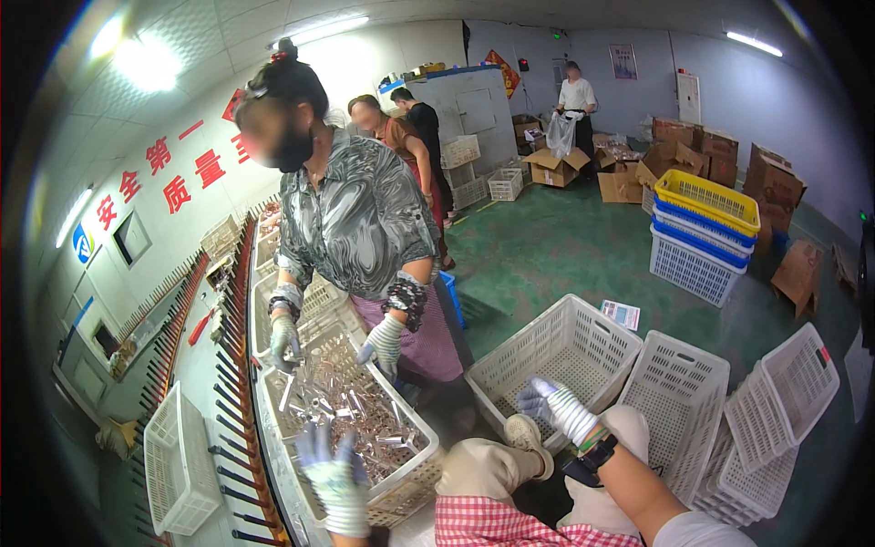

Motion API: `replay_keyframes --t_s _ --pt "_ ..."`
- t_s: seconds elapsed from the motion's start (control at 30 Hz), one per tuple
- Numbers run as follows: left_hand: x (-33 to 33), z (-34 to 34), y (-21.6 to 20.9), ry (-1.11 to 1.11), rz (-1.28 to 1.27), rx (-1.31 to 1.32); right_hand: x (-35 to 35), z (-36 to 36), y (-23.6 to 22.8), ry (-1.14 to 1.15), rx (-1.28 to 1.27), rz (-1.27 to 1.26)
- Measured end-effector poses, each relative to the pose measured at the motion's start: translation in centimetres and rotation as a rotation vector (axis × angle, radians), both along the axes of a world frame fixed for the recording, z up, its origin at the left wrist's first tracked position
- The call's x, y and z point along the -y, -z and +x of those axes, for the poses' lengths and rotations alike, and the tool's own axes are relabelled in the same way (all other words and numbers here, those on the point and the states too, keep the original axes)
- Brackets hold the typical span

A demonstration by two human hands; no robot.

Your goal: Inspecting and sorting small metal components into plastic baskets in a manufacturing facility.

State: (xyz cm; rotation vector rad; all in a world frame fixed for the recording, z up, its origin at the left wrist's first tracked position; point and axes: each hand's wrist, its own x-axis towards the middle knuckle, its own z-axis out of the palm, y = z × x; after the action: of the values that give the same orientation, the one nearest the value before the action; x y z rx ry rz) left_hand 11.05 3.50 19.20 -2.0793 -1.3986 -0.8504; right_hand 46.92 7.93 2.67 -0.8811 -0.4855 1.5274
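My left hand [334, 479], in a white glove with bluish-grey fingertips, is over the near corner of a white plastic crate [427, 456]. Its fingers are spread, with nothing seen in them. Heaped inside are small shiny metal tube-like parts [351, 401]. My right hand [562, 412], gloved alike, hangs above the near side of a second white crate [597, 333] on my right, which shows a bare slatted bottom. Thumb and fingers stand apart there, slightly blurred, and no object shows between them. Across the metal parts, a co-worker's striped gloved hands [383, 345] hover at the far side.
A white crate [679, 378] leans beside my right leg, next to stacked crates [775, 410]. Along the left runs a rack with rows of black pegs [239, 401]. Yellow, blue and white crates [702, 228] stand farther off, near cardboard boxes [715, 150]. Several people work behind.
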Motion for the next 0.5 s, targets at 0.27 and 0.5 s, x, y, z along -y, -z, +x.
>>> replay_keyframes --t_s 0.27,0.5 --pt "6.7 9.9 8.3 0.5 -0.796 0.62 0.7 -1.9 -0.9 -0.074 0.15 -0.004" --pt "6.1 12.5 13.7 0.57 -0.712 0.291 1.3 -1.9 -1.5 -0.134 0.226 0.04"
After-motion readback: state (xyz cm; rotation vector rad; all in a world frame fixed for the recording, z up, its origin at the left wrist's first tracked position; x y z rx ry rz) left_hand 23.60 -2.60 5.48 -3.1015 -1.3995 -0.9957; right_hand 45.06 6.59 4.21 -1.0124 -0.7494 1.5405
